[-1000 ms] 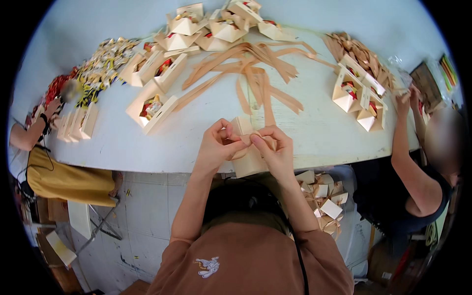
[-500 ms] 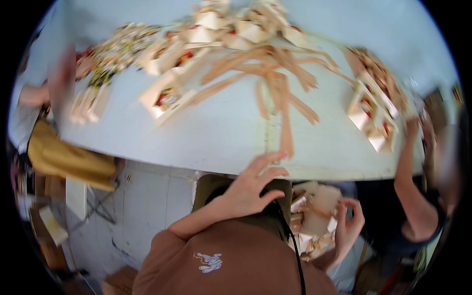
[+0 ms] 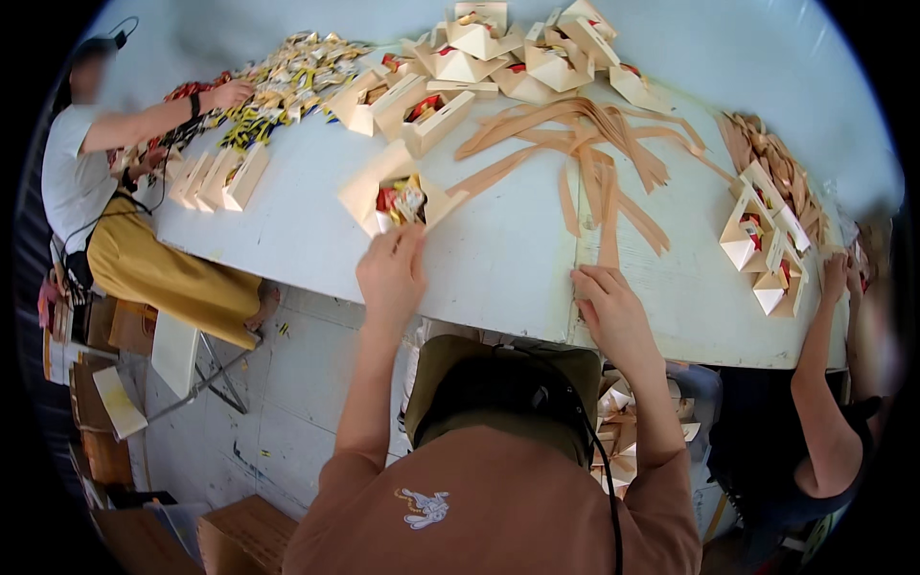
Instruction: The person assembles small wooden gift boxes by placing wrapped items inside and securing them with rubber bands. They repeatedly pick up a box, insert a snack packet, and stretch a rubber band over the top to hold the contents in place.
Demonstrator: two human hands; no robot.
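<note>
Grip of left hand (image 3: 391, 276): fingers drawn together at near rim of open cream box (image 3: 366, 195) holding wrapped packets (image 3: 402, 199); cannot tell whether rim is pinched. Right hand (image 3: 610, 307): fingers bent at near end of tan ribbons (image 3: 609, 216); pinch cannot be confirmed. Box sits left of ribbons, back from surface's (image 3: 498, 268) front edge, which passes under both wrists. Stretch of surface separates hands. Box pile (image 3: 479, 40) occupies far side.

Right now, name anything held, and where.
Left grip at the near edge of an open box, right grip at the near end of a ribbon; neither hold is certain.
</note>
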